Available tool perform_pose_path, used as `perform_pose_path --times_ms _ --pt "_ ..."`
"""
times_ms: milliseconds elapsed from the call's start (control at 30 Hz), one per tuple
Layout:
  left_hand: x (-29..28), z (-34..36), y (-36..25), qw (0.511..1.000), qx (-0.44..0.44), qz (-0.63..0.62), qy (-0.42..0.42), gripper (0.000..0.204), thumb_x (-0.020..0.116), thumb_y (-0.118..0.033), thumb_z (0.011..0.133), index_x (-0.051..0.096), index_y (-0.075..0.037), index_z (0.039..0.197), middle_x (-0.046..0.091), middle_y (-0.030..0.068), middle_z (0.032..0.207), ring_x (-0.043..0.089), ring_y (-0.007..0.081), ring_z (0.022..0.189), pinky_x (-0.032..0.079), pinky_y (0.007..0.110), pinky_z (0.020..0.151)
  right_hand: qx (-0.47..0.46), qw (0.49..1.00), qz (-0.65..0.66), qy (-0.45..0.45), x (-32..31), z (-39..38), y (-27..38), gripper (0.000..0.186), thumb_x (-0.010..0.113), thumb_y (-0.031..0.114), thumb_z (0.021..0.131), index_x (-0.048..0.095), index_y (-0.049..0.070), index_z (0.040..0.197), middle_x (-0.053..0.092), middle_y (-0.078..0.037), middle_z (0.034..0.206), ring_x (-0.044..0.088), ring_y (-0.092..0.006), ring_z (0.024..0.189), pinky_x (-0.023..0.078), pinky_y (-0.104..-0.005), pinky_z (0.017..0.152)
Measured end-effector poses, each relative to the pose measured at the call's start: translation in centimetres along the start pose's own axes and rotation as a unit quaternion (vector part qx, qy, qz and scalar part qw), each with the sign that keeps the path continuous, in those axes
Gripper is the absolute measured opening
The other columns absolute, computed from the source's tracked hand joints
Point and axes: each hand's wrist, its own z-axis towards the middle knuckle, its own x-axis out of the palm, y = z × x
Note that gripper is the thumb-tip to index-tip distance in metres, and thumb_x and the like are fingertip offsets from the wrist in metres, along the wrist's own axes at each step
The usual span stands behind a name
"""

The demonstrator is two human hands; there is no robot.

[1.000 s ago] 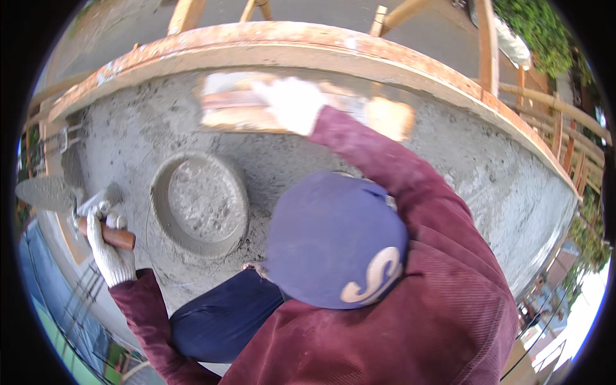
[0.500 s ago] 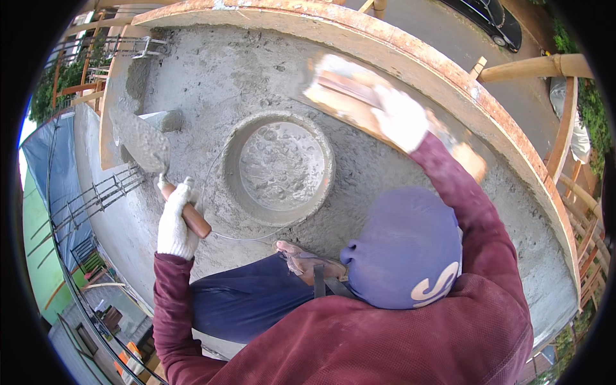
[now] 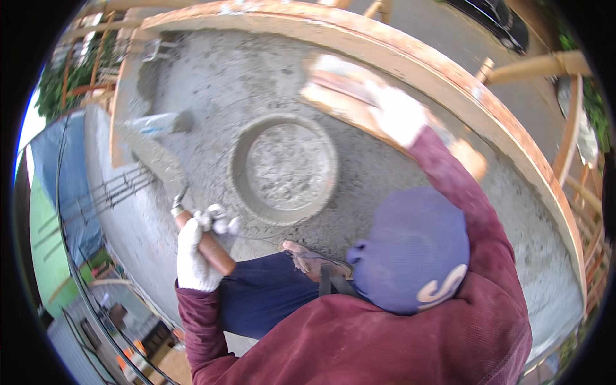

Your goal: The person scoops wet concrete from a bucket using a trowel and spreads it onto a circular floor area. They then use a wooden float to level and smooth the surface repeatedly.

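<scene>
Grey mortar surface [image 3: 212,80], trowel [image 3: 169,173] aslant, blade [image 3: 153,154] toward upper left

Outdoor site, daylt. Grey rd. [image 3: 443,40] & blk. car [image 3: 495,22], upper R; timber pole [image 3: 542,68], R; blue sheeting [image 3: 80,173], grn. wall [image 3: 42,240], L.

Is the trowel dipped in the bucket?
No, the trowel is outside the bucket, with its blade to the left of the rim.

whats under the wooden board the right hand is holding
Grey cement shows beside the wooden board in the right hand, so it likely continues beneath. The patch directly underneath is covered, so its surface can't be seen.
</scene>
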Motion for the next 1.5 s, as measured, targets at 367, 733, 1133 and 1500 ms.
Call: perform_pose_path --times_ms 367,733,1133,1500 --pt "-0.4 -1.4 0.3 0.998 -0.007 -0.061 -0.007 0.024 0.072 -0.025 0.096 0.061 -0.004 0.099 0.059 0.0183 0.133 0.061 0.0384 0.128 0.04 0.061 0.121 -0.065 0.998 -0.024 0.0 4.0 9.6 4.9 0.049 0.062 0.026 0.099 0.051 0.007 0.143 0.069 -0.017 0.107 0.07 -0.0346 0.101 0.058 -0.0482 0.084" --pt "0.3 -2.2 0.4 0.998 -0.007 -0.053 -0.03 0.024 0.072 -0.025 0.096 0.06 -0.006 0.106 0.062 0.0107 0.118 0.062 0.0356 0.121 0.038 0.064 0.122 -0.055 0.991 0.06 0.109 11.5 27.7 14.5 0.053 0.042 0.027 0.11 0.04 0.028 0.163 0.07 -0.018 0.132 0.072 -0.0344 0.114 0.058 -0.0492 0.095" --pt "-0.3 -1.2 0.3 0.996 0.013 -0.087 0.027 0.025 0.07 -0.029 0.1 0.057 -0.008 0.099 0.062 0.0148 0.111 0.063 0.0331 0.104 0.049 0.059 0.11 -0.037 0.99 -0.085 0.103 -1.1 0.8 -0.6 0.064 0.064 0.03 0.101 0.042 0.033 0.161 0.07 -0.016 0.093 0.072 -0.0351 0.083 0.059 -0.0488 0.071" --pt "-0.6 -0.8 -0.1 0.996 0.012 -0.072 0.053 0.03 0.065 -0.036 0.104 0.059 -0.006 0.103 0.063 0.016 0.107 0.064 0.0342 0.103 0.052 0.055 0.1 0.329 0.92 -0.151 0.146 -14.3 -43.0 -15.6 0.087 0.074 0.012 0.086 0.036 0.021 0.163 0.069 -0.023 0.124 0.066 -0.0446 0.113 0.053 -0.0533 0.097"
